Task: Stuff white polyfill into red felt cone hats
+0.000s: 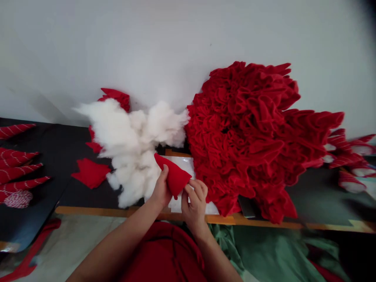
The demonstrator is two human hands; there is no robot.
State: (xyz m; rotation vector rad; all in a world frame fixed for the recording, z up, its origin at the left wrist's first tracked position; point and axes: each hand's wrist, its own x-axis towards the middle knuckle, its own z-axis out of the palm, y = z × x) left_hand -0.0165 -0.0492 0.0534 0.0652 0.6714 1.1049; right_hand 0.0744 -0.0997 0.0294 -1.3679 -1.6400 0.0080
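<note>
A red felt cone [176,174] is held up in two hands, over a white sheet [188,163] on the black table [67,145]. Its thin tip points to about 11 o'clock, and its wide end faces about 4 o'clock. The left hand [161,190] grips one side, with the thumb on top and the other fingers hidden. The right hand [195,199] has its fingers curled and seems to pinch the edge near the wide end.

These clock spots all start from the cone. At 10 o'clock is a big, puffy heap of white stuffing [120,131]. Further out, at 9 o'clock, lies a flat red felt piece [91,172]. At 2 o'clock is a huge pile of red felt pieces [243,133], all wavy and packed close. Far off at 9 o'clock are striped red cones [22,168], and more striped cones with pale ends [352,152] are far off at 3 o'clock.

This cone looks only partly done, I think. I can't tell if there is any fluff inside it. The striped ones look plump, so they may be further along. The pile is so big that lots of work seems left.
</note>
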